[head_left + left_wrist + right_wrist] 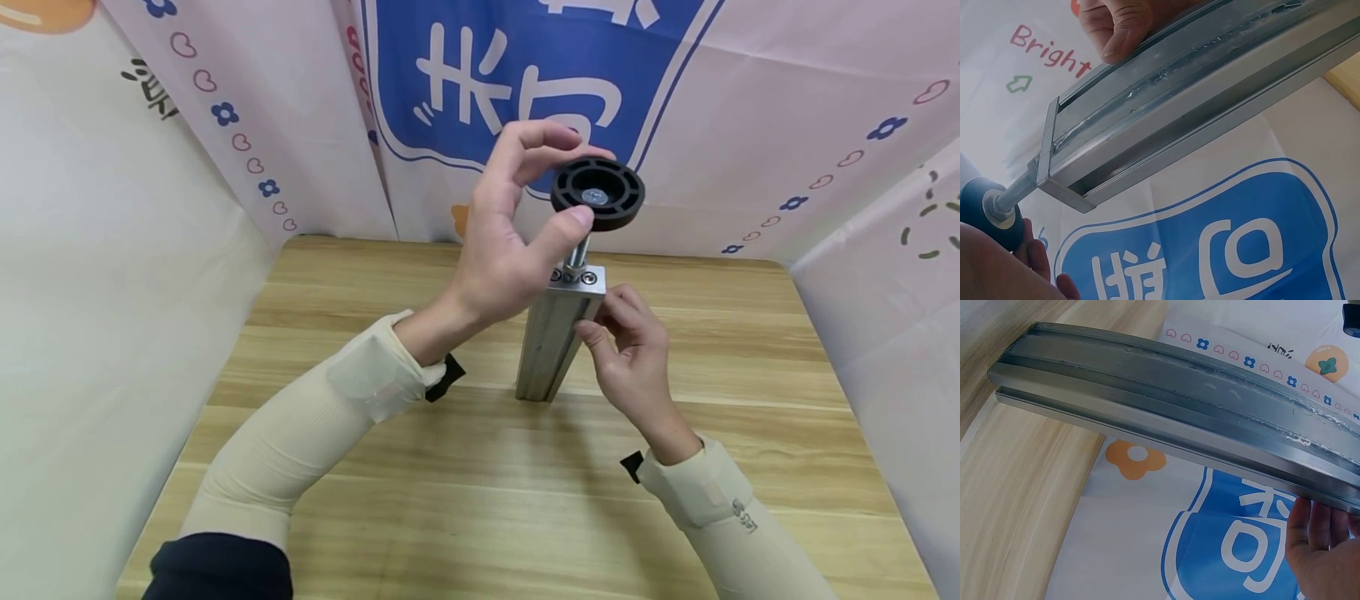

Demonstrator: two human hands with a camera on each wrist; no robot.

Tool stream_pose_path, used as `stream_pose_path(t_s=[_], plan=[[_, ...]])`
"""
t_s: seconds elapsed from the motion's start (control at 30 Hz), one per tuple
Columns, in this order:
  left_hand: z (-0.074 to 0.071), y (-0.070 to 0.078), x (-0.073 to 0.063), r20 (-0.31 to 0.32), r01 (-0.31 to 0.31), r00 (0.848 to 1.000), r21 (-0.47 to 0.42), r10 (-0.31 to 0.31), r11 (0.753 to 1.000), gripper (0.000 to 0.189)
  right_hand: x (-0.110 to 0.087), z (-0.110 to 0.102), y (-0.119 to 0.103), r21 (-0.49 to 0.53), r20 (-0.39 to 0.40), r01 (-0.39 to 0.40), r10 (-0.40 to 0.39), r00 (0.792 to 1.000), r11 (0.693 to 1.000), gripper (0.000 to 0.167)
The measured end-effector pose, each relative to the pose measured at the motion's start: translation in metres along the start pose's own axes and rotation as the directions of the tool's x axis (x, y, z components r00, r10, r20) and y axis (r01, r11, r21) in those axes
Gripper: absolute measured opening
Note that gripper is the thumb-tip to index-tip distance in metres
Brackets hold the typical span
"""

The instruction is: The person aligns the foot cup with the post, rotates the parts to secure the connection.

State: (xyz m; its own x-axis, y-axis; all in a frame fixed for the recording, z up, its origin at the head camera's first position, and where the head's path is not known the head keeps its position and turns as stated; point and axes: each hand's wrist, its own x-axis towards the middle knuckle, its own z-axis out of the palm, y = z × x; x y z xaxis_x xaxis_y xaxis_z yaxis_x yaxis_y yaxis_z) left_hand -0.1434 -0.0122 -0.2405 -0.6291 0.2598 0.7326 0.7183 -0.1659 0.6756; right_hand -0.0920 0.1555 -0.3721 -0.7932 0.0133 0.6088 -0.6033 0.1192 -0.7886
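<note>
An aluminium profile [542, 342] stands upright on the wooden table, with a screwed-on end plate [592, 282] at its top. From that plate rises a threaded rod [1015, 191] with a nut, carrying a round black leveling foot [628, 208]. My left hand [498, 225] holds the foot by its rim, thumb on the near side and fingers behind. Lower down, my right hand [633, 358] grips the profile near its top, thumb on one face and fingers at the other side. Grooves run the length of the profile [1166, 394] in the right wrist view.
The wooden table [450, 517] extends around the profile's base. Behind it hangs a printed cloth [750, 125] with a blue sign, and pale cloth walls [112, 292] close off both sides.
</note>
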Motion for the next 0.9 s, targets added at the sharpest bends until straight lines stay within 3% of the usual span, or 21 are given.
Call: stream_pose_path(t_s=[0.3, 0.43, 0.57, 0.73, 0.9], plan=[[-0.003, 0.007, 0.001, 0.036, 0.054, 0.998, -0.063, -0.052, 0.997, 0.048, 0.0, 0.001, -0.002, -0.005, 0.003, -0.008, 0.008, 1.0, 1.0, 0.029], [-0.004, 0.008, 0.002, 0.036, 0.013, 0.999, 0.007, -0.014, 1.0, 0.053, 0.0, 0.001, -0.002, -0.004, 0.003, -0.006, 0.006, 1.0, 1.0, 0.029], [-0.004, 0.009, 0.001, 0.0, -0.015, 1.0, 0.146, 0.015, 0.989, 0.056, -0.001, 0.0, -0.001, 0.005, 0.003, 0.001, -0.001, 1.0, 1.0, 0.029], [-0.004, 0.013, 0.003, -0.052, 0.015, 0.999, 0.262, -0.002, 0.965, 0.062, -0.001, -0.001, 0.0, 0.017, 0.011, 0.014, -0.014, 1.0, 1.0, 0.034], [-0.004, 0.013, 0.004, -0.066, 0.044, 0.997, 0.294, -0.025, 0.955, 0.071, -0.001, 0.0, 0.0, 0.018, 0.016, 0.018, -0.018, 1.0, 1.0, 0.04]])
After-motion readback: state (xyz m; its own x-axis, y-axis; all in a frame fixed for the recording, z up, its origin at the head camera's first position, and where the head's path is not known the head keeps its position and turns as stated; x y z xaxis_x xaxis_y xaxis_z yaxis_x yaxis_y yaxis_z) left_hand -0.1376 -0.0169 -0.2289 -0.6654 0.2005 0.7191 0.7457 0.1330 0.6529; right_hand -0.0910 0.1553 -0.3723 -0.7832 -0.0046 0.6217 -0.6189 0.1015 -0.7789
